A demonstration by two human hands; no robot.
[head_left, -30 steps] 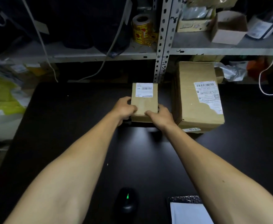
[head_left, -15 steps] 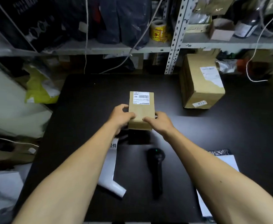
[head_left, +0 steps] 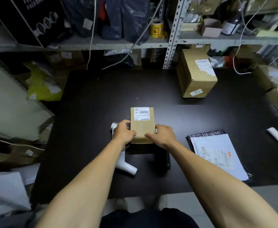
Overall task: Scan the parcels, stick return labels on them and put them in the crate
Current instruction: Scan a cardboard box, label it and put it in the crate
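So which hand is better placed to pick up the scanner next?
Probably the right hand. The black scanner lies just beneath its wrist, right of the small parcel both hands grip. The left hand sits over the white label roll, farther from it.

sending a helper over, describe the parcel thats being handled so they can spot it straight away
On the black table, look near the front middle, between both hands. The small flat brown box there has a white barcode label at its far end; the larger box at the back right is taller and untouched.
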